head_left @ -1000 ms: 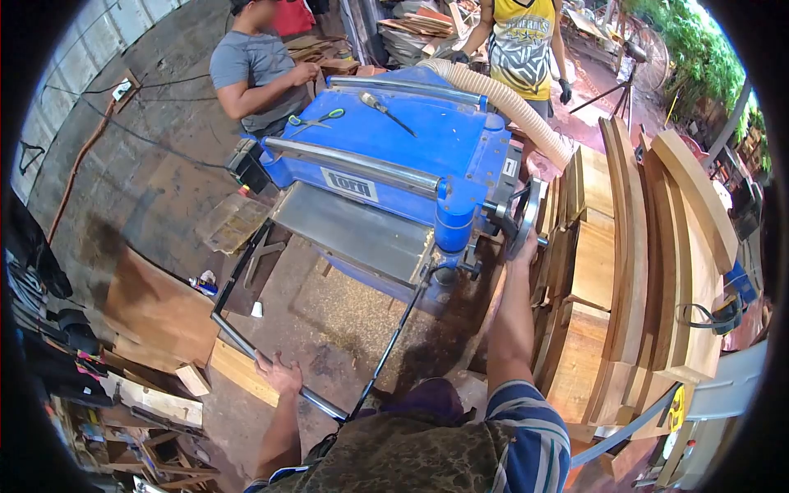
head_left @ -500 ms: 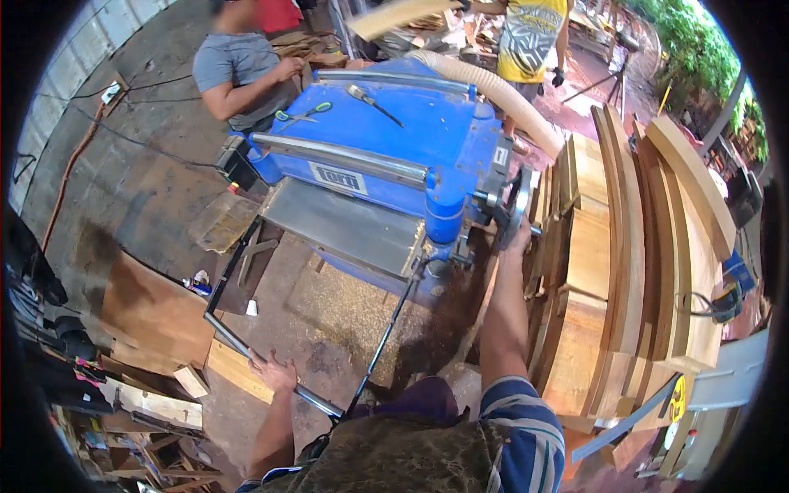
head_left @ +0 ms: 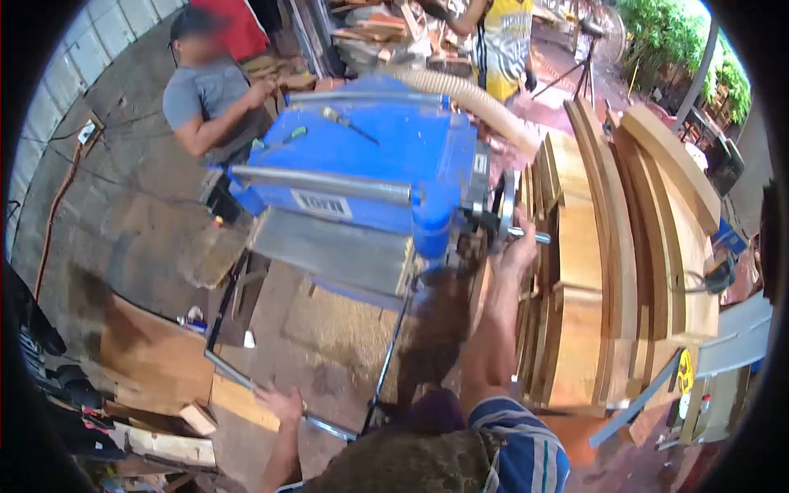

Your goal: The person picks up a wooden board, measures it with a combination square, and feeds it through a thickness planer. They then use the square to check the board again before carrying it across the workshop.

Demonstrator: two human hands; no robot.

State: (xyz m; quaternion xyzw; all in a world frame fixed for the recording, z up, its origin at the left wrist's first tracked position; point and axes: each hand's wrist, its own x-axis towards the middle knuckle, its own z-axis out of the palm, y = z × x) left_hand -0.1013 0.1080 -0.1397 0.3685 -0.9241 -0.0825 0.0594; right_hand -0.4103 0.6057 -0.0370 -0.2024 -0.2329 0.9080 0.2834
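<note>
My right hand (head_left: pixel 518 245) is closed at the crank handle (head_left: pixel 538 237) of the handwheel (head_left: pixel 508 205) on the right side of a blue thickness planer (head_left: pixel 370 152). My left hand (head_left: pixel 283 404) lies with fingers stretched over the black metal support frame (head_left: pixel 234 375) in front of the machine. A pale board (head_left: pixel 246 403) is on the floor beneath that hand. The planer's grey metal bed (head_left: pixel 329 253) holds no wood. On its top lie a screwdriver (head_left: pixel 349 123) and green-handled scissors (head_left: pixel 283 137), both blurred.
Stacked timber boards (head_left: pixel 579 271) stand close on my right. Wood shavings (head_left: pixel 345 329) cover floor under the bed. A person in a grey shirt (head_left: pixel 205 99) sits behind the planer at left; another in a yellow top (head_left: pixel 503 49) stands behind, near a ribbed hose (head_left: pixel 468 94).
My right hand has moved on the handwheel, now at its crank handle. My left hand stays on the frame. The view has shifted, and the plank near the yellow-topped person is gone from sight.
</note>
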